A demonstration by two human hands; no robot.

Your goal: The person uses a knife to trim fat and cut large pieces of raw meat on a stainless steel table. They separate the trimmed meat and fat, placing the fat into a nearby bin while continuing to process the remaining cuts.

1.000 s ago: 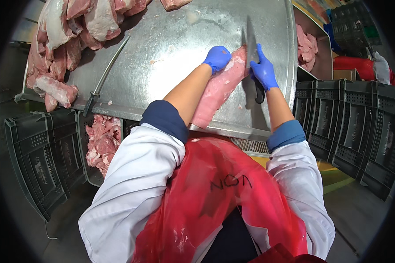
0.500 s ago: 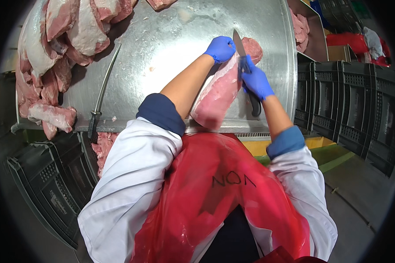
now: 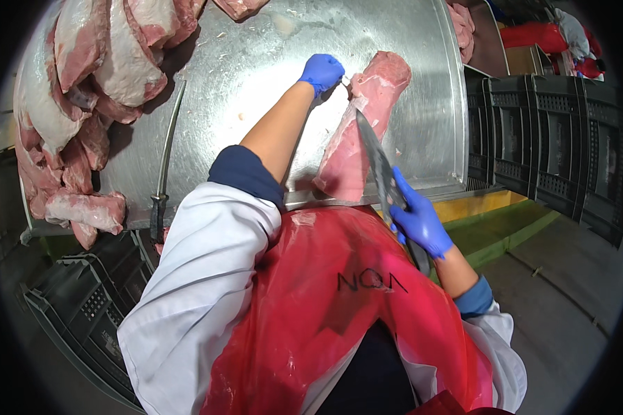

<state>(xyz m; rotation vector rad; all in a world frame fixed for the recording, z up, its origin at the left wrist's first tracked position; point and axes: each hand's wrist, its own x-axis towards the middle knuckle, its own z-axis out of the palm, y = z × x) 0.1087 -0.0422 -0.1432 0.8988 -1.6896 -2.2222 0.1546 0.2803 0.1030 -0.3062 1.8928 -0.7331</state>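
Metal table [image 3: 430,128] — left hand [image 3: 322,74] fisted, right hand [image 3: 420,220] gripping knife [image 3: 376,159].

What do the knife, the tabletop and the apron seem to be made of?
Knife: grey metal blade, probably steel, with a dull, streaky sheen; the dark handle could be plastic, but it is mostly covered.
Tabletop: bare silvery metal, likely stainless steel, smooth and worn, given the strong glare.
Apron: thin red film, apparently plastic, glossy along its creases, with darker shapes showing through.

Shiny metal table [image 3: 429,117], dark crates [image 3: 557,131], grey floor [image 3: 567,304], perhaps concrete
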